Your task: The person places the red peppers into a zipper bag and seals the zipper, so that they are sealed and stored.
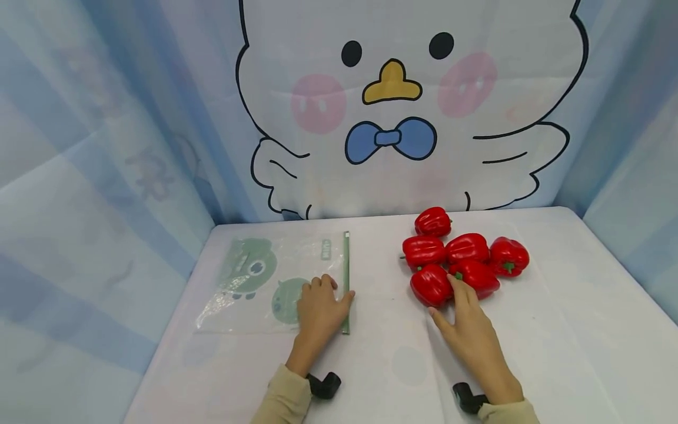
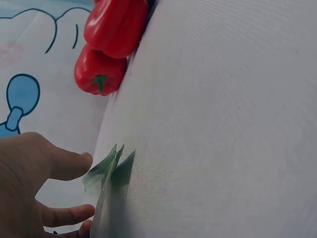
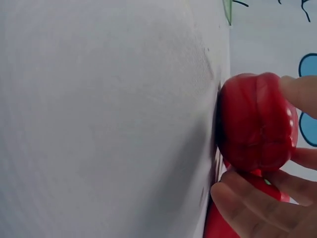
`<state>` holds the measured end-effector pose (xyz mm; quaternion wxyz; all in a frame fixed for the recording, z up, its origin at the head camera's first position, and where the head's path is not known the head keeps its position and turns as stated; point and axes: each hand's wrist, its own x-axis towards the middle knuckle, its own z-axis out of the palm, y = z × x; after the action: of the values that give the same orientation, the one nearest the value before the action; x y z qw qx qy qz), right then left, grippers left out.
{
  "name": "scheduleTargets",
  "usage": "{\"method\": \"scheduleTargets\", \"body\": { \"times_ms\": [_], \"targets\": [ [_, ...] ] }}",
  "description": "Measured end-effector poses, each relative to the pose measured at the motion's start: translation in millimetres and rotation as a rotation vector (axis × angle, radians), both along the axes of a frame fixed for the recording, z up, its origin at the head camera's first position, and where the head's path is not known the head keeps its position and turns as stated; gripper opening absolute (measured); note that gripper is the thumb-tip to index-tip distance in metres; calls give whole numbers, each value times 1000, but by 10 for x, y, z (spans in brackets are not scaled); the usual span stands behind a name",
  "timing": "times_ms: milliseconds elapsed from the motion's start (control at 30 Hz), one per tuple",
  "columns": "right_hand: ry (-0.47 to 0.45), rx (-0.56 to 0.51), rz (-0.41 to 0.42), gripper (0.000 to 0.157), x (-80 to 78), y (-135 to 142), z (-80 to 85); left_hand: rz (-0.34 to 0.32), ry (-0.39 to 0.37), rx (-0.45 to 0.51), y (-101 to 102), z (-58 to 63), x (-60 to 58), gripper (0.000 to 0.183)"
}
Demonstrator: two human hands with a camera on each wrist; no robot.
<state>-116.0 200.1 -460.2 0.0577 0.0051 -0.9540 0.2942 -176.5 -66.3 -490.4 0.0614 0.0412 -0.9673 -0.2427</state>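
Flat on the table lies a clear zip bag (image 1: pixel 217 306) with green cartoon prints and a green strip (image 1: pixel 346 265) along its right edge. My left hand (image 1: pixel 320 306) rests over that edge, thumb by the strip and fingers on the plastic. In the left wrist view the bag's green edge (image 2: pixel 106 168) stands up from the table beside my spread thumb and fingers. My right hand (image 1: pixel 471 338) holds the nearest red bell pepper (image 1: pixel 430 285) between thumb and fingers. The right wrist view shows this pepper (image 3: pixel 255 124) close to the table, fingers beneath it.
Several more red bell peppers (image 1: pixel 467 248) cluster behind and right of the held one, some touching each other. A white cloth covers the table (image 1: pixel 392 377). Behind it hangs a curtain (image 1: pixel 392 188) with a cartoon chick, and more curtain flanks both sides.
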Motion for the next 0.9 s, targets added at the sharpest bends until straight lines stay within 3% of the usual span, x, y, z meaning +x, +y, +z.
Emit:
{"method": "scheduleTargets", "body": {
  "times_ms": [300, 500, 900],
  "targets": [
    [-32, 9, -21, 81, -27, -42, 26, -13, 35, -23, 13, -1, 18, 38],
    [-42, -31, -63, 80, -70, -91, 58, -15, 23, -7, 11, 40, 29, 30],
    [-12, -153, -105, 78, -67, -103, -11, -83, 37, 34, -48, 87, 19, 15]
  ]
}}
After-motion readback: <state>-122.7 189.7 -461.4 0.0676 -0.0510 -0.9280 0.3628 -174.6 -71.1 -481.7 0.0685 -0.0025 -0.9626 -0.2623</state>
